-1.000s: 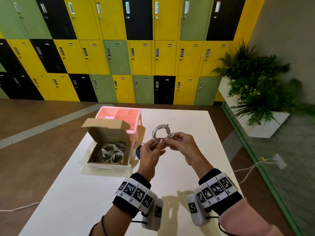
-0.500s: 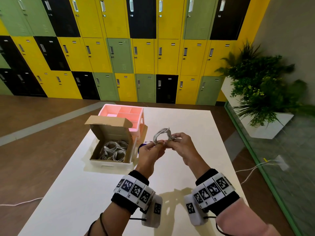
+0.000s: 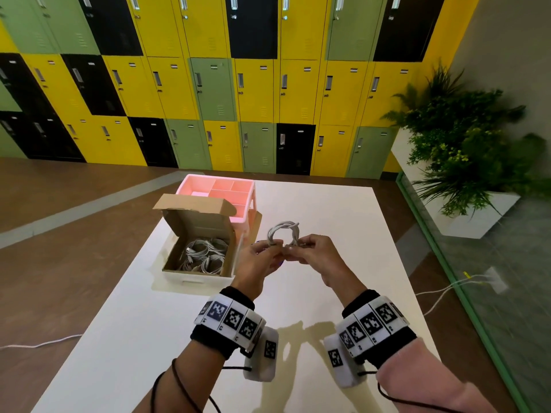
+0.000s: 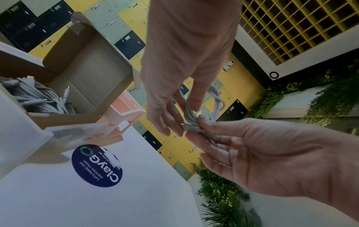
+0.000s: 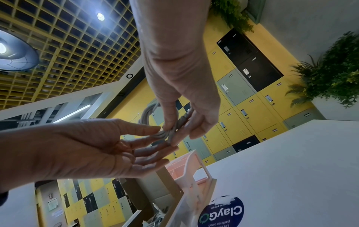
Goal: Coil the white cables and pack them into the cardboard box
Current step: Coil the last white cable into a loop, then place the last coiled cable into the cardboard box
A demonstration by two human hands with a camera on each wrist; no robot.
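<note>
While both hands meet above the middle of the white table (image 3: 328, 210), a coiled white cable (image 3: 283, 234) stands up between them as a small ring, lifted clear of the tabletop. The left hand (image 3: 259, 260) pinches the near left part of the ring between thumb and fingertips, and the right hand (image 3: 316, 254) pinches the bundled strands just beside it, so the 2 sets of fingertips almost touch. From the left wrist view the right thumb and forefinger (image 4: 196, 132) close on a short wrapped section of the cable (image 4: 215, 99), with a small metal plug tip showing there; the remaining fingers of both hands are loosely spread.

Left of the hands, near the table's left edge, sits the cardboard box (image 3: 226, 257) with its lid (image 3: 190, 204) standing open at the far side. Several coiled white cables (image 3: 202, 254) already lie inside it. Touching the box's far right corner is a pink tray (image 3: 247, 222) with dividers, raised on short legs. A round dark blue sticker (image 4: 97, 165) is stuck on the tabletop just right of the box, below the hands.

Each wrist wears a black band with black-and-white square markers (image 3: 232, 317), and the right arm has a pink sleeve (image 3: 417, 383). Beyond the table's far edge stands a wall of yellow, green and black lockers (image 3: 208, 84), and green plants (image 3: 465, 150) in a white planter stand at the right.
</note>
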